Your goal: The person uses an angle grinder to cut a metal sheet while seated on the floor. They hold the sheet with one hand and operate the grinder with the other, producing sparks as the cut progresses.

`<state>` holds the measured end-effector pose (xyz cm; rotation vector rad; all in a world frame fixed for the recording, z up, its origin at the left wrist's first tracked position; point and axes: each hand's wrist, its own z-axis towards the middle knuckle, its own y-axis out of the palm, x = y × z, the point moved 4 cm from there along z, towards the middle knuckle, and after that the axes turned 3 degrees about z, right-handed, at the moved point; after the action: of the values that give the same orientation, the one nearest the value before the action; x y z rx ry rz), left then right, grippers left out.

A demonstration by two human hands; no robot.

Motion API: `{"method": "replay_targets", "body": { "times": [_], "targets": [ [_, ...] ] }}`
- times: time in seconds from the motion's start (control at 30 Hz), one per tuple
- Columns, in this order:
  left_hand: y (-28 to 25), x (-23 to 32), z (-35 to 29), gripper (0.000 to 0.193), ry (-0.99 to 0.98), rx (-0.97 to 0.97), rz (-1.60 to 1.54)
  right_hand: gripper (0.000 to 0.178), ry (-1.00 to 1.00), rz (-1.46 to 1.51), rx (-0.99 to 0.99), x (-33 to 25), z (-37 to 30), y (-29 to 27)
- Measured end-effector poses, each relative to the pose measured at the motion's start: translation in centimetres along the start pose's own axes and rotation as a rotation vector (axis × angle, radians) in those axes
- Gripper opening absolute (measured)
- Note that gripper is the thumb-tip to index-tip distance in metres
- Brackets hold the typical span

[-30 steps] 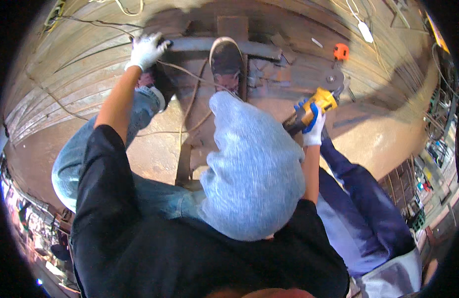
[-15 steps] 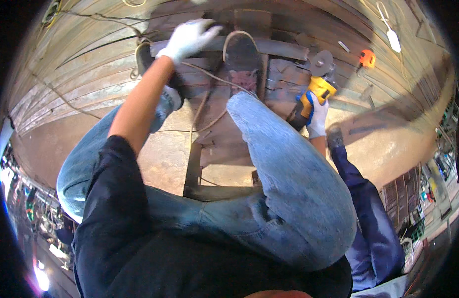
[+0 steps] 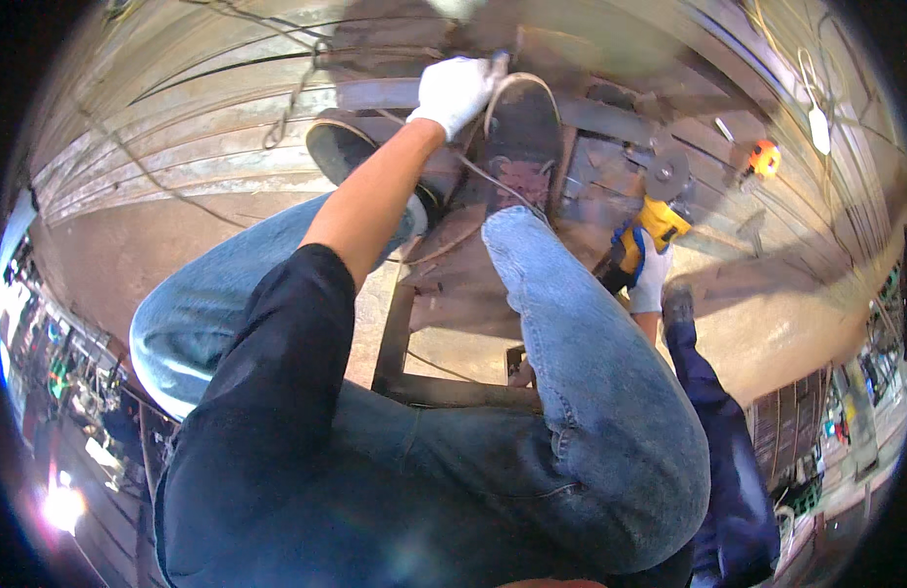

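My left hand (image 3: 452, 98), in a white glove, reaches forward beside the toe of my right shoe (image 3: 522, 127). Its fingers look closed at a small dark spot past the shoe; what they hold, if anything, is blurred. In my gloved right hand (image 3: 652, 278) is a yellow and black angle grinder (image 3: 657, 225), held low beside my right leg. The grinder's round grey disc (image 3: 667, 174) points away from me, over the metal pieces. A thin cord (image 3: 493, 178) crosses by my shoes.
An orange tool (image 3: 764, 159) and a hammer-like tool (image 3: 753, 233) lie at the right. Beyond them hangs or lies a white tag-like piece (image 3: 818, 129). Another person's dark blue trouser leg (image 3: 713, 402) is close on my right. Long metal strips (image 3: 218, 127) stretch across the left.
My left hand has moved right, from over the left shoe to the right shoe's toe. My right hand keeps hold of the grinder. The view has shifted somewhat.
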<state>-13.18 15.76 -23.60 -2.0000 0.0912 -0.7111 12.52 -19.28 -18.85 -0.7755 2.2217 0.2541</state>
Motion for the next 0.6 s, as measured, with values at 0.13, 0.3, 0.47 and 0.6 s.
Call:
{"method": "replay_targets", "body": {
  "times": [0.13, 0.3, 0.47, 0.6],
  "targets": [
    [1.0, -1.6, -0.8, 0.063, -0.135, -0.002, -0.004, 0.044, 0.034, -0.079, 0.149, 0.1, 0.1, -1.9],
    [0.3, -1.5, 0.6, 0.044, 0.143, 0.316, 0.225, 0.041, 0.012, -0.051, -0.064, -1.2, -0.1, -0.9],
    [0.9, -1.8, 0.6, 0.036, 0.211, 0.338, 0.25, 0.04, 0.021, -0.133, -0.083, -1.5, 0.2, 0.2],
    [1.1, -2.5, 0.1, 0.033, 0.167, 0.319, 0.216, 0.042, 0.036, -0.168, -0.163, -1.5, 0.5, 0.9]
  ]
}}
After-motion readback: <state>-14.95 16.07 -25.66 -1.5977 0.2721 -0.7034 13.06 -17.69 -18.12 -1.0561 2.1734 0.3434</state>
